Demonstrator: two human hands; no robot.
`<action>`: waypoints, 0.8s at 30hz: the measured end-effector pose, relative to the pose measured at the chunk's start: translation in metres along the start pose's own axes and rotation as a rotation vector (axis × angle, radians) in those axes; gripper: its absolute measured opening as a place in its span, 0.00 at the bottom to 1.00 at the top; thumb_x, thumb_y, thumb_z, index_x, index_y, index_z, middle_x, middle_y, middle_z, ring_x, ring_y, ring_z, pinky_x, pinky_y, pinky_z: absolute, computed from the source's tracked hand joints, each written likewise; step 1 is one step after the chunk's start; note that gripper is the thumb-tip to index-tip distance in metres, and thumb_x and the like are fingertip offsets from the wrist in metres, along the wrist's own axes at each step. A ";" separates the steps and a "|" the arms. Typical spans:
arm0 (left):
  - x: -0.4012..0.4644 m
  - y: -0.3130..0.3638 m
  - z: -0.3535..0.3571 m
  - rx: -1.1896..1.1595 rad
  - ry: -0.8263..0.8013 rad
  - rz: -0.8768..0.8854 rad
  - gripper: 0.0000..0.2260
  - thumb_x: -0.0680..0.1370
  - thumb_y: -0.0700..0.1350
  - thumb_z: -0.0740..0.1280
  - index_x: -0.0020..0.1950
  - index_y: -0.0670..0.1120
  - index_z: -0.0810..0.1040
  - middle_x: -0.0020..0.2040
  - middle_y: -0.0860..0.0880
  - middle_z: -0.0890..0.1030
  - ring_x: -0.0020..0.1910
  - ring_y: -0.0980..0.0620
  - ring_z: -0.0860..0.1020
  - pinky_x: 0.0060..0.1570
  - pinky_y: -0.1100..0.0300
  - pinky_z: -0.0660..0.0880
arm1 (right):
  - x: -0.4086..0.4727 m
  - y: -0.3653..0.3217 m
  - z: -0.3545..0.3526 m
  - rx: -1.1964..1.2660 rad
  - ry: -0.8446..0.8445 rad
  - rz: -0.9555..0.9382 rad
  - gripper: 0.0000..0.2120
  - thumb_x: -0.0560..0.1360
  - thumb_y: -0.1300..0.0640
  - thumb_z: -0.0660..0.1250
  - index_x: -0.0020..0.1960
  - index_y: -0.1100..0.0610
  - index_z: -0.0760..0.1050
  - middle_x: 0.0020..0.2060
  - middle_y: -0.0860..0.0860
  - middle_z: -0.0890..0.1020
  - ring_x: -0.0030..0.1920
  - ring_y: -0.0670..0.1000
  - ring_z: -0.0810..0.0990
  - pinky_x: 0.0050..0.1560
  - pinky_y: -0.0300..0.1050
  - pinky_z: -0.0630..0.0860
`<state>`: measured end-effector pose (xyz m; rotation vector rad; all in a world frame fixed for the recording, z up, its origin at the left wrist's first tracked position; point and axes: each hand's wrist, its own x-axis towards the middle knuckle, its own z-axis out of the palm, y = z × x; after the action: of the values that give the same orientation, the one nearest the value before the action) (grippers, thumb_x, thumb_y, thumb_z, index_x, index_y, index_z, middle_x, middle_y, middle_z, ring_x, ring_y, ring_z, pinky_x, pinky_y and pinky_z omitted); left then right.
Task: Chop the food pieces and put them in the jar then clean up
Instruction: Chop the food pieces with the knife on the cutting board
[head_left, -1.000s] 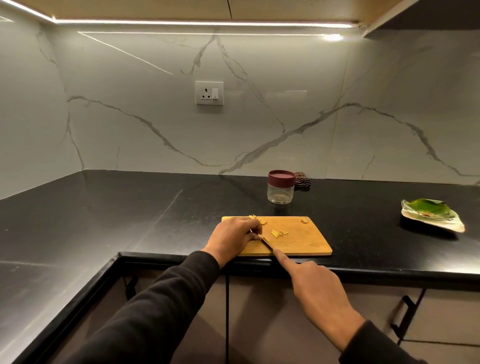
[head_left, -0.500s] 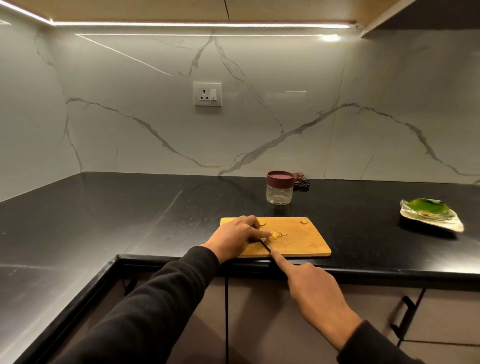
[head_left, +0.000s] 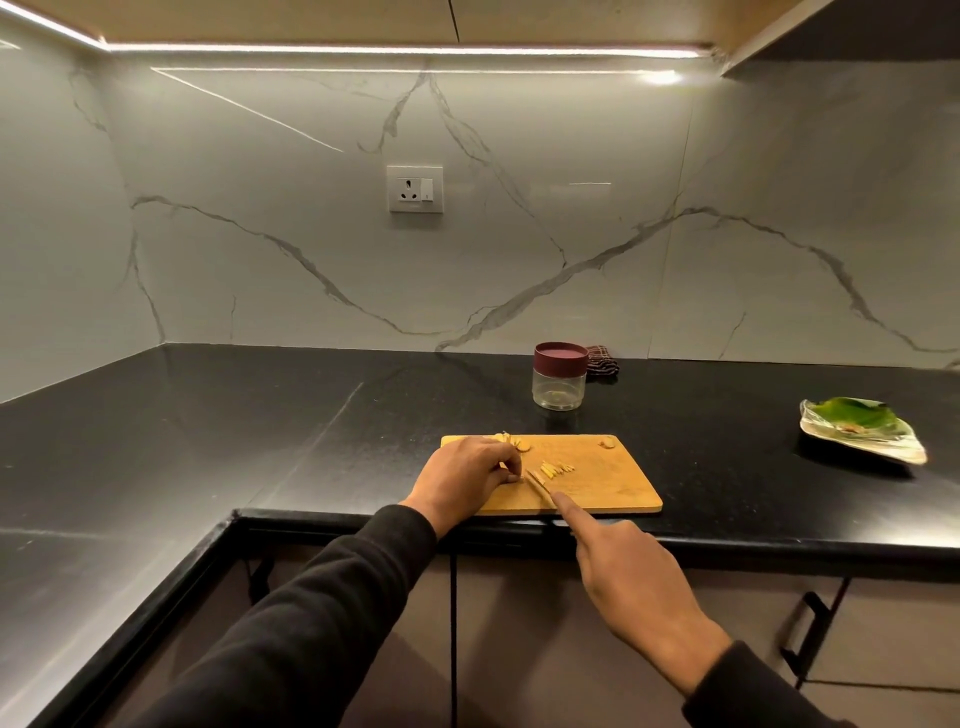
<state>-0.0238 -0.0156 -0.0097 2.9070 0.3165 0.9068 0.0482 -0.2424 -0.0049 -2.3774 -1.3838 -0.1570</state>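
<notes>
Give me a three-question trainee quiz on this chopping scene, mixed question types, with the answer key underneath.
1. True or false: the jar has its lid on.
2. Which hand holds the knife? A) left hand B) right hand
3. Fill in: the cut strips lie on the ____.

Key
1. True: the dark red lid is on, and the jar stands on the counter behind the cutting board.
2. B: its forefinger lies along the blade.
3. Cutting board.
</notes>
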 end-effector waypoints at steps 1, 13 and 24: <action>0.000 0.000 0.000 0.000 0.002 0.001 0.05 0.80 0.47 0.68 0.54 0.52 0.83 0.54 0.53 0.84 0.52 0.57 0.80 0.51 0.66 0.75 | 0.000 -0.001 0.000 0.006 -0.003 -0.001 0.27 0.86 0.52 0.52 0.81 0.39 0.47 0.35 0.45 0.70 0.33 0.44 0.70 0.30 0.39 0.64; 0.000 0.001 0.001 -0.002 0.023 -0.005 0.05 0.80 0.48 0.69 0.55 0.52 0.83 0.53 0.53 0.85 0.51 0.57 0.81 0.50 0.68 0.75 | 0.003 -0.004 0.002 0.136 -0.032 0.015 0.25 0.86 0.51 0.53 0.81 0.42 0.50 0.37 0.45 0.75 0.35 0.45 0.75 0.33 0.38 0.68; 0.000 0.000 0.001 -0.028 0.000 -0.001 0.05 0.80 0.48 0.69 0.54 0.52 0.83 0.54 0.53 0.83 0.50 0.57 0.80 0.52 0.62 0.79 | 0.005 0.003 0.001 0.127 -0.017 0.045 0.25 0.86 0.51 0.52 0.81 0.42 0.50 0.36 0.45 0.76 0.34 0.45 0.75 0.30 0.37 0.65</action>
<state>-0.0234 -0.0155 -0.0107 2.8814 0.3030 0.9031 0.0530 -0.2398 -0.0051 -2.3076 -1.3065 -0.0348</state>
